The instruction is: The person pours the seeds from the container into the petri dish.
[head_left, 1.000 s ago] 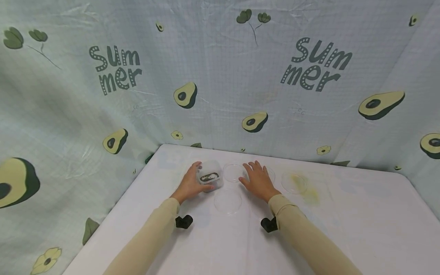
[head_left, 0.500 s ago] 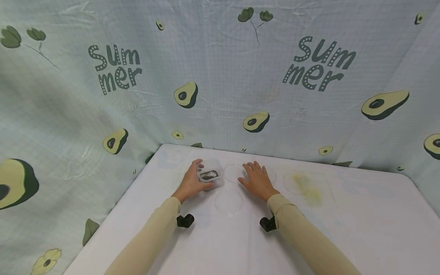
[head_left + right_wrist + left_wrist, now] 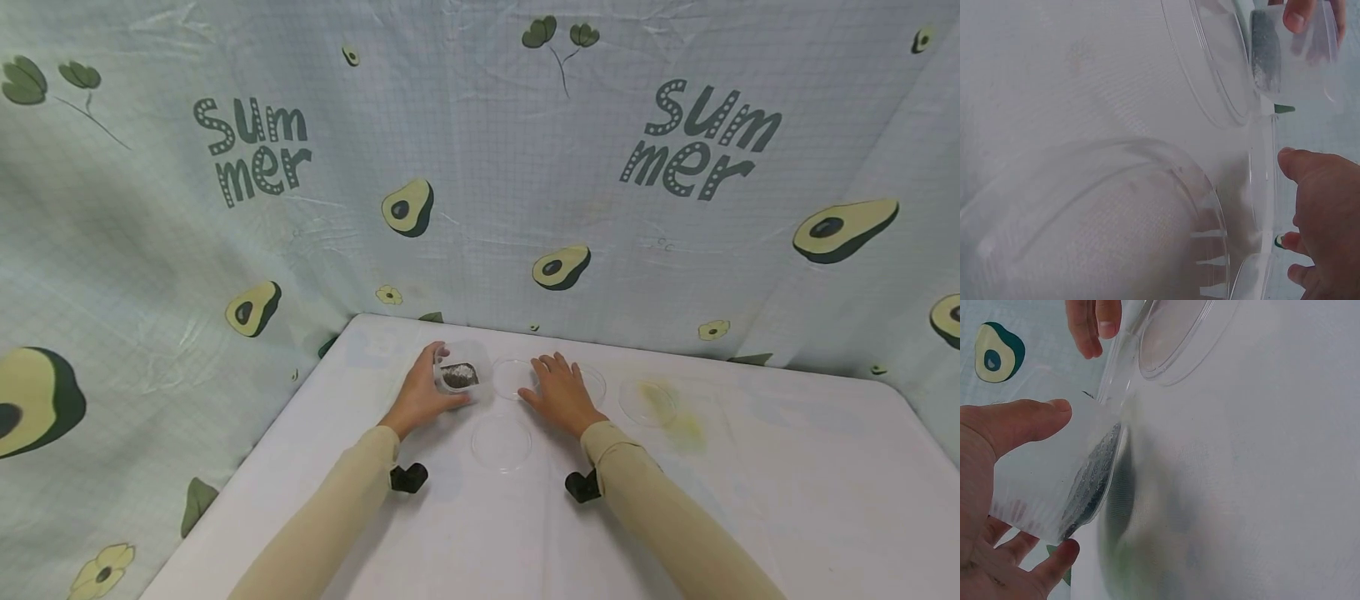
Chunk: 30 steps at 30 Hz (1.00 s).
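My left hand (image 3: 422, 392) grips a clear plastic tub (image 3: 476, 353) from its left side, thumb in front and fingers behind. Dark grainy material (image 3: 459, 377) with a pale patch lies low in the tub, which is tilted. In the left wrist view the dark grains (image 3: 1094, 478) are banked along one side of the tub, just over the white table. My right hand (image 3: 561, 396) holds nothing, its fingers loosely bent above the clear round dishes. The nearest dish to the front (image 3: 501, 471) sits below and between the hands.
Other clear round dishes stand on the white table (image 3: 712, 517): one behind (image 3: 512, 360), one partly hidden by the right hand (image 3: 602, 385), one further right (image 3: 621, 402) by a yellow stain (image 3: 678, 417). A printed avocado curtain (image 3: 465, 167) closes off the back and left.
My left hand has raised and tilted the tub a little, and the dark grains inside have shifted and show more. The right hand has hardly moved.
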Available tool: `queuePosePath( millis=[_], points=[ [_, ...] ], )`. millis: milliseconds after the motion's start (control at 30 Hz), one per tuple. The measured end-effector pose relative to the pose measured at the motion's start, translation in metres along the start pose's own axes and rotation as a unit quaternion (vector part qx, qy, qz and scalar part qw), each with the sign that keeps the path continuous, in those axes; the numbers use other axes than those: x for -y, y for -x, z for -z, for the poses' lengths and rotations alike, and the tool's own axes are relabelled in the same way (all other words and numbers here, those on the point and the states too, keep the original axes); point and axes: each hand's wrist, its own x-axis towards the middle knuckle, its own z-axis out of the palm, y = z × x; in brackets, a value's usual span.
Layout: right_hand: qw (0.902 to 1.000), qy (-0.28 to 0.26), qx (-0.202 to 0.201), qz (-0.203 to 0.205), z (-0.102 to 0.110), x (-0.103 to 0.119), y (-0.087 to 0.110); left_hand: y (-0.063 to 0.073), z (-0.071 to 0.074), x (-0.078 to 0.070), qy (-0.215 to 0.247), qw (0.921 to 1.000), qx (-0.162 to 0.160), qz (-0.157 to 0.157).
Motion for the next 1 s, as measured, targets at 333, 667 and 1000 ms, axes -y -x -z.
queuePosePath(
  millis=[333, 667, 1000],
  points=[
    [1.0000, 0.007, 0.006, -0.004, -0.002, -0.001, -0.004, -0.006, 0.000, -0.005, -0.002, 0.9999, -0.009, -0.014],
    [0.9995, 0.027, 0.010, -0.010, -0.006, -0.002, -0.010, -0.010, -0.001, -0.010, -0.001, 0.9993, -0.017, -0.033],
    [0.9992, 0.032, 0.021, -0.012, -0.009, -0.002, -0.014, -0.015, -0.006, -0.013, -0.022, 0.9988, -0.013, -0.042]
  ],
)
